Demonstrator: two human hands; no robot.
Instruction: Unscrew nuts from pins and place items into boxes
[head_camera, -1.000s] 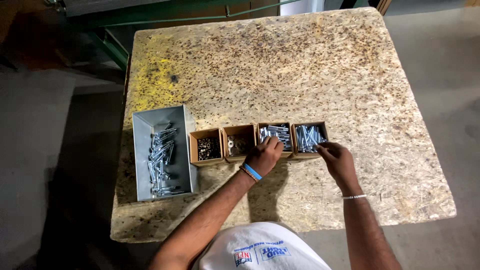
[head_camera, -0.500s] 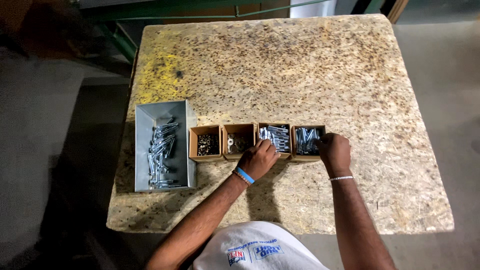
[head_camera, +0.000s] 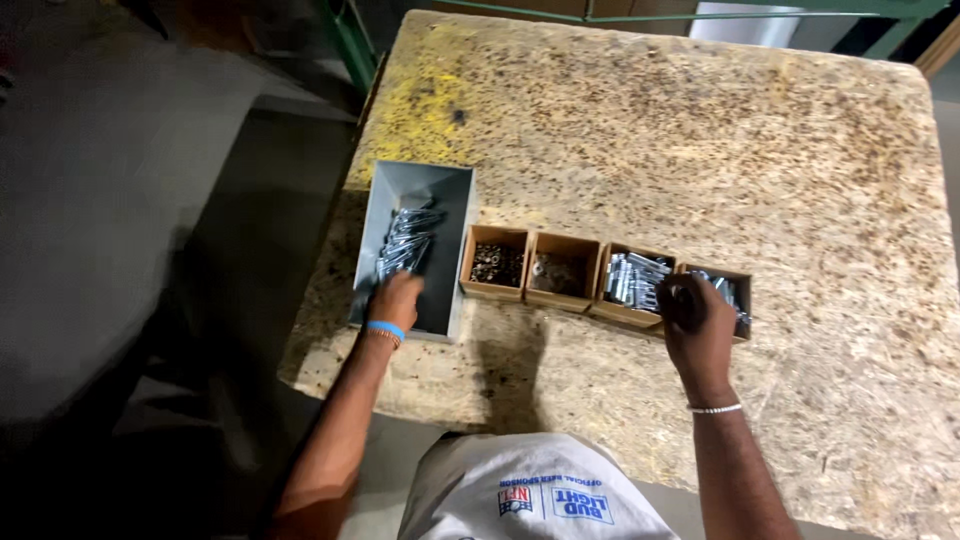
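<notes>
1. The left hand (head_camera: 395, 300) is reaching into the grey metal tray (head_camera: 455, 215), fingers curled down among the silver bolts (head_camera: 405, 240); whether it is gripping one, I cannot tell.
2. The right hand (head_camera: 697, 322) is hovering over the rightmost cardboard box (head_camera: 738, 292), fingers bunched; what they are pinching is hidden.
3. Between the two hands, three more small boxes (head_camera: 563, 272) are sitting in a row on the speckled worktop (head_camera: 700, 150).

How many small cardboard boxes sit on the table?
4, in a row right of the grey metal tray: first box, second box, third box, and fourth box, partly covered by the right hand.
</notes>
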